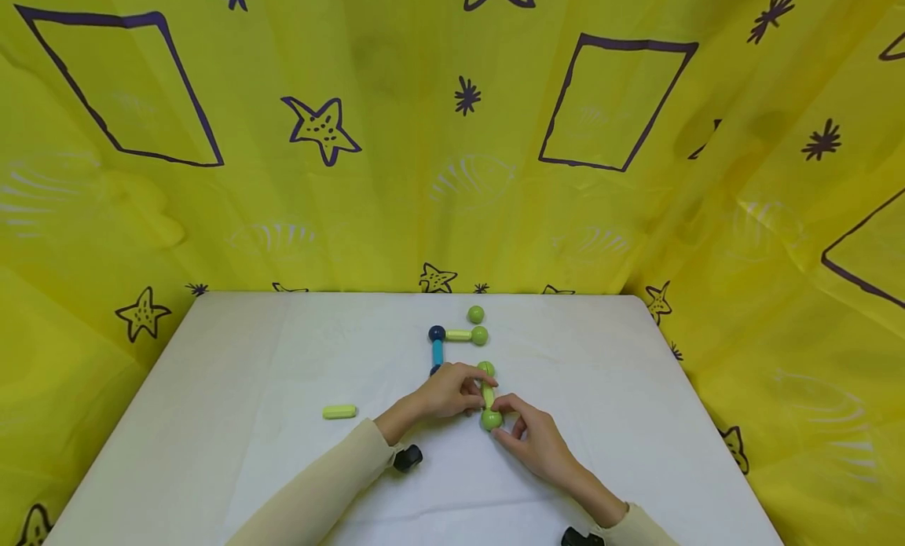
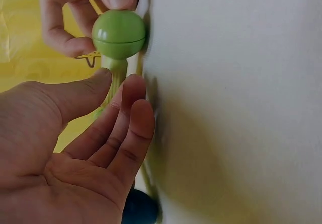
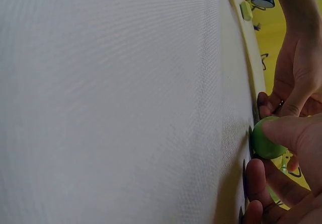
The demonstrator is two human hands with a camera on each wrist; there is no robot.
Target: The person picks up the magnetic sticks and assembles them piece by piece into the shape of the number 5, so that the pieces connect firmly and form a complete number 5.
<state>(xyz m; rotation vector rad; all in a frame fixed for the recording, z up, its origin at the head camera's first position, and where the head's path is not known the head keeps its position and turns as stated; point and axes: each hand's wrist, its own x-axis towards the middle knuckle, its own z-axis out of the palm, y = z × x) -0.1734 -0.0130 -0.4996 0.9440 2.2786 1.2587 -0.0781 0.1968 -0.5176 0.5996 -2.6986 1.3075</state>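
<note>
A light green rod (image 1: 488,395) links two green balls on the white table. My left hand (image 1: 451,390) holds this rod, index finger across it and thumb at its near end. With thumb and index finger, my right hand (image 1: 539,444) pinches the near green ball (image 2: 118,32). The far green ball (image 1: 485,368) sits just past the left fingertips. Left of there stands a blue rod (image 1: 437,352) between two dark blue balls, the lower one partly hidden by the left hand. From the upper dark blue ball (image 1: 437,333), another light green rod (image 1: 458,335) runs to a green ball (image 1: 480,336).
Behind that joined piece lies a loose green ball (image 1: 476,314). A loose light green rod (image 1: 339,412) rests left of the left hand. Yellow patterned curtains (image 1: 396,200) surround the white table (image 1: 283,342) at the back and sides.
</note>
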